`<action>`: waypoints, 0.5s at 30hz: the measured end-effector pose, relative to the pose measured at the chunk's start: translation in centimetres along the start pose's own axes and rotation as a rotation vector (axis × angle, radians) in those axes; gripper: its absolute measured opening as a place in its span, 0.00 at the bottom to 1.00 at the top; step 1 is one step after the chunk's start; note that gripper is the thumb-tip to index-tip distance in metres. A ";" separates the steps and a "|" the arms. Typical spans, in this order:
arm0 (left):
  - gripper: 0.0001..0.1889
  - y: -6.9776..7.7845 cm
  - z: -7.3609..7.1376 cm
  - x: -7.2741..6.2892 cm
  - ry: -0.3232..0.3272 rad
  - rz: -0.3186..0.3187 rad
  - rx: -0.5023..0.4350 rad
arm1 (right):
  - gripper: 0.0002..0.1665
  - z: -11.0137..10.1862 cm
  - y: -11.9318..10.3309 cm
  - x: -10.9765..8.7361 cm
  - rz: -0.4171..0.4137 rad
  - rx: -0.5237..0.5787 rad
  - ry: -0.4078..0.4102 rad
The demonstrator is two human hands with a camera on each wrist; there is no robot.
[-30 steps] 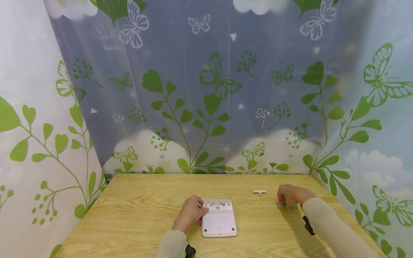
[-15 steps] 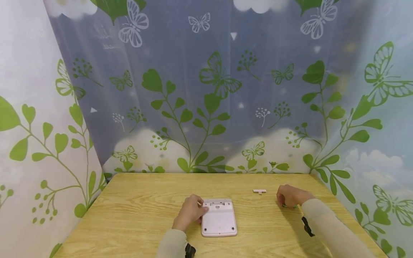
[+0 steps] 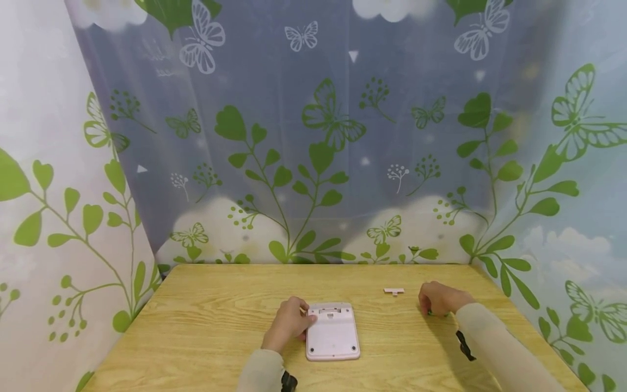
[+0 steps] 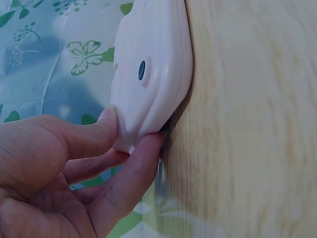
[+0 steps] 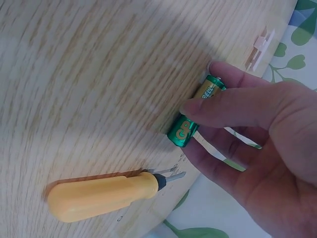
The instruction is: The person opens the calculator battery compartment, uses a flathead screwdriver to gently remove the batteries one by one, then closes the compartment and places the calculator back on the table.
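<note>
Toward the right side of the pale wood-grain table (image 3: 220, 326), the bare right hand (image 3: 443, 298) is inching slightly leftward, and less green is showing under it than a second ago. Meanwhile the left hand (image 3: 289, 322) is staying put, pinching the left edge of a flat, pale pink plastic device with rounded corners (image 3: 333, 336), which is lying back-side up near the middle. So only the right hand is really doing anything, and I'm guessing it's settling its hold on a small shiny green-and-gold cylindrical battery (image 5: 182, 131), with the thumb pressing across the label and fingers curling behind. Can't tell if the battery is touching the wood. The device's slot is sitting uncovered, so I'm reading this as the battery step not being done yet. Texture-wise, the device is looking smooth and matte, with little dark round feet standing out at its corners. A slim pale pink plastic T-shaped piece (image 3: 394, 292) is lying between the hands, farther back, and the right wrist view is also showing a screwdriver with a chunky, rounded yellow handle (image 5: 96, 197) and a metal shaft, resting near the right hand.
</note>
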State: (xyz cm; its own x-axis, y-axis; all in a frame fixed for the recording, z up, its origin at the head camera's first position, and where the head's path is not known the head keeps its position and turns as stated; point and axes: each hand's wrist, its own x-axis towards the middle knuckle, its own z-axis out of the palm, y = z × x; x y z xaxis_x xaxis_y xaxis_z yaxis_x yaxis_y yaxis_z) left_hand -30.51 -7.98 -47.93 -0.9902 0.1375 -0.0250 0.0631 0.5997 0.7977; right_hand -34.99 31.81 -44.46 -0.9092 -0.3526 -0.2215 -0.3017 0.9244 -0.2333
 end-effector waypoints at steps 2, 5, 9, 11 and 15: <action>0.16 0.0 0.0 -0.1 0.001 0.005 -0.002 | 0.32 0.0 -0.1 0.0 0.003 0.000 0.001; 0.16 -0.1 0.0 -0.1 0.001 0.008 -0.003 | 0.32 0.0 -0.2 0.0 0.010 0.003 0.002; 0.16 0.0 0.0 0.0 0.004 -0.005 -0.001 | 0.32 0.0 -0.1 0.0 0.009 0.001 0.004; 0.16 0.0 0.0 0.0 0.005 -0.010 0.002 | 0.32 0.1 -0.1 0.0 0.005 0.000 0.007; 0.16 -0.1 0.1 0.0 0.003 -0.002 0.003 | 0.32 0.2 -0.1 0.0 -0.005 0.005 0.010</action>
State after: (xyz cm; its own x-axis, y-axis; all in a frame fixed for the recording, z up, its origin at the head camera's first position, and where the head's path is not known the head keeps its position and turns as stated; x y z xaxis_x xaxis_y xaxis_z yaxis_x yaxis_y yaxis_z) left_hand -30.47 -7.98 -48.02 -0.9907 0.1338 -0.0244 0.0618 0.6024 0.7958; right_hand -34.86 31.68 -44.66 -0.9105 -0.3556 -0.2111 -0.3047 0.9220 -0.2390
